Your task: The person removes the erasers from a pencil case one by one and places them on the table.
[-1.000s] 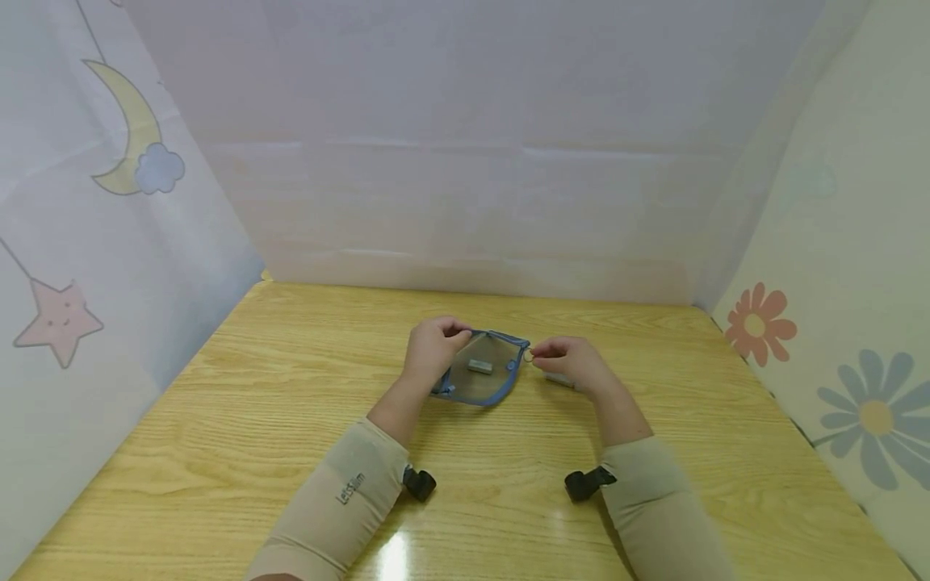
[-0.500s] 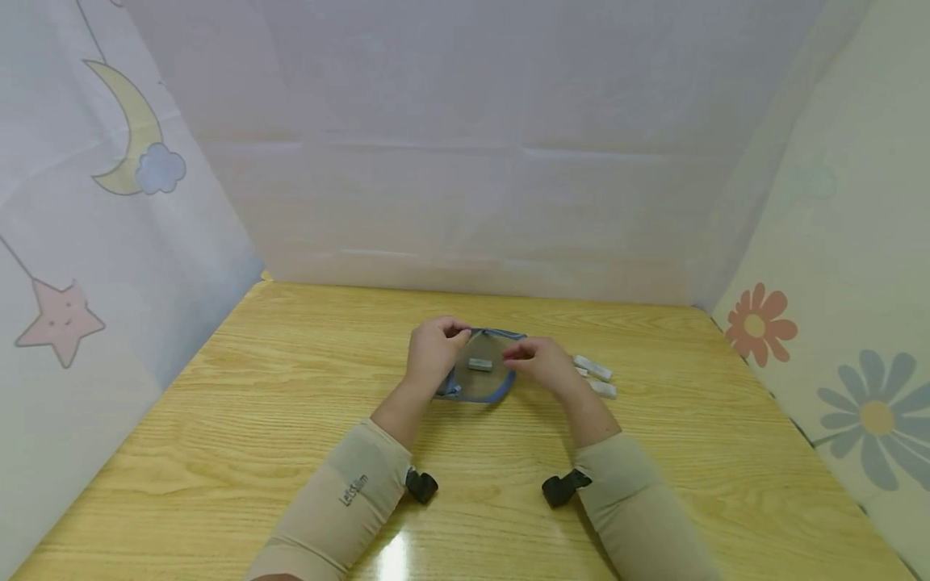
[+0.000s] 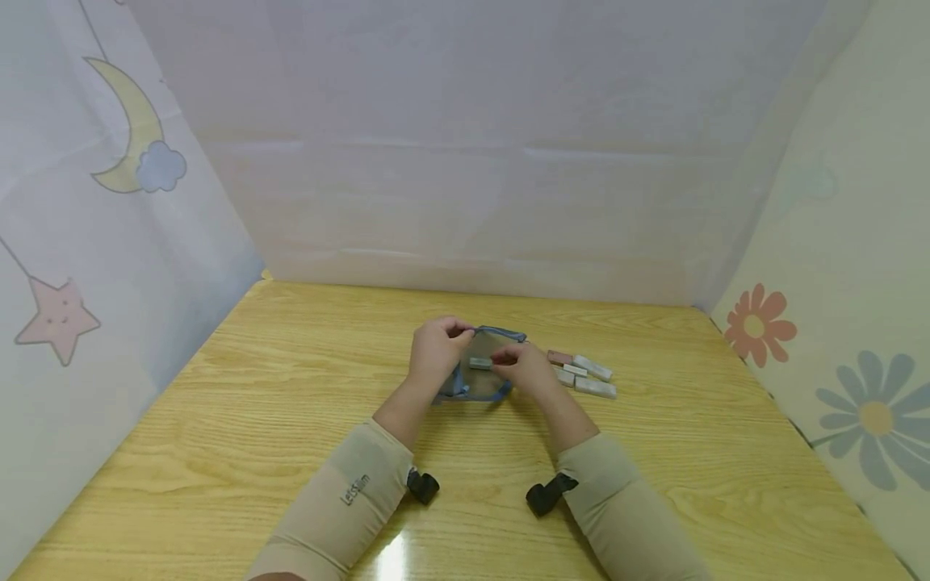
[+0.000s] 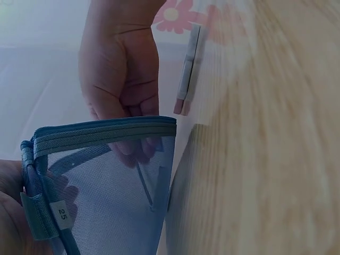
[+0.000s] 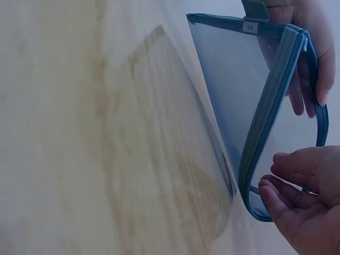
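A blue mesh zip pouch (image 3: pixel 479 391) stands unzipped on the table, its mouth gaping in the right wrist view. My left hand (image 3: pixel 436 351) pinches its upper edge between thumb and fingers. A small grey-green block (image 3: pixel 479 363) shows within the pouch's outline. My right hand (image 3: pixel 526 367) is at the mouth, fingers loosely bent, fingertips close beside that block. In the left wrist view, the right hand's fingertips (image 4: pixel 133 151) show through the mesh. Nothing is seen between the right hand's fingers (image 5: pixel 281 191). A small "25" tag (image 5: pixel 250 26) is on the pouch's trim.
Just right of the pouch lie several small bar-shaped blocks, among them a whitish one (image 3: pixel 596 388), another pale one (image 3: pixel 592 368) and a reddish-brown one (image 3: pixel 559 357). A wood-grain table (image 3: pixel 327 363) spreads beneath. Printed cloth walls (image 3: pixel 465 202) stand behind and at both sides.
My right hand has let go of the ring at the pouch's right corner and moved left into the mouth. The blocks on the right have come into view. My left hand keeps its hold.
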A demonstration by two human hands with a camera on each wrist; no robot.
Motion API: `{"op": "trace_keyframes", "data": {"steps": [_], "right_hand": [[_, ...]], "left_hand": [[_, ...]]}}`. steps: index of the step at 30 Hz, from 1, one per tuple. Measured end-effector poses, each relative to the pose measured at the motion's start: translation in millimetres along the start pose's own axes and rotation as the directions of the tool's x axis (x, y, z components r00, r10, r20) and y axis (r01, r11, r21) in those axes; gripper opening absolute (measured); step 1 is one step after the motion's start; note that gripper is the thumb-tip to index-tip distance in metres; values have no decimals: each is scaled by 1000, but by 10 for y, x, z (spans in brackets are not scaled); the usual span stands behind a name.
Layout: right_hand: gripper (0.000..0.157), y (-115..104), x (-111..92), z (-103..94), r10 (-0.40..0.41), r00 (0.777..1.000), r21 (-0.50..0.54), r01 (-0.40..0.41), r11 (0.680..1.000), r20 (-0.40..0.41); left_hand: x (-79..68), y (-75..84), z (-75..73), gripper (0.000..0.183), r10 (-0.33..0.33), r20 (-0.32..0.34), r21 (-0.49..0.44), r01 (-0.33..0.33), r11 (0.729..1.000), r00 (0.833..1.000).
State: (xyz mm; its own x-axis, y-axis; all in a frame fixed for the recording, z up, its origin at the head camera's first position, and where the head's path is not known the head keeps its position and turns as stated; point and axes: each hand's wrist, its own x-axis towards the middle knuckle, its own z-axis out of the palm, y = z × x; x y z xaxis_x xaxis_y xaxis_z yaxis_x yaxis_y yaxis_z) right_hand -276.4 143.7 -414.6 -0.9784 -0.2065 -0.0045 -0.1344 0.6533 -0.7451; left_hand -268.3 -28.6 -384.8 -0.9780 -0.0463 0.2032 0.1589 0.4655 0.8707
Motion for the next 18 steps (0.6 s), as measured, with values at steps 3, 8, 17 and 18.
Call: {"op": "trace_keyframes", "data": {"steps": [3, 8, 17, 18], "right_hand": [[25, 16, 6, 32, -8, 1000, -18, 8, 1000, -22], [25, 35, 20, 91, 19, 999, -7, -19, 1000, -48], [33, 65, 49, 192, 29, 998, 18, -28, 999, -56], [33, 72, 52, 199, 28, 998, 15, -27, 1000, -59]], "left_hand": [[1, 3, 3, 12, -8, 13, 2, 8, 1000, 1000], [-5, 2, 15, 9, -19, 30, 0, 19, 1000, 999], [4, -8, 39, 7, -2, 24, 5, 2, 1000, 1000], [3, -7, 40, 7, -1, 24, 8, 1, 1000, 1000]]}}
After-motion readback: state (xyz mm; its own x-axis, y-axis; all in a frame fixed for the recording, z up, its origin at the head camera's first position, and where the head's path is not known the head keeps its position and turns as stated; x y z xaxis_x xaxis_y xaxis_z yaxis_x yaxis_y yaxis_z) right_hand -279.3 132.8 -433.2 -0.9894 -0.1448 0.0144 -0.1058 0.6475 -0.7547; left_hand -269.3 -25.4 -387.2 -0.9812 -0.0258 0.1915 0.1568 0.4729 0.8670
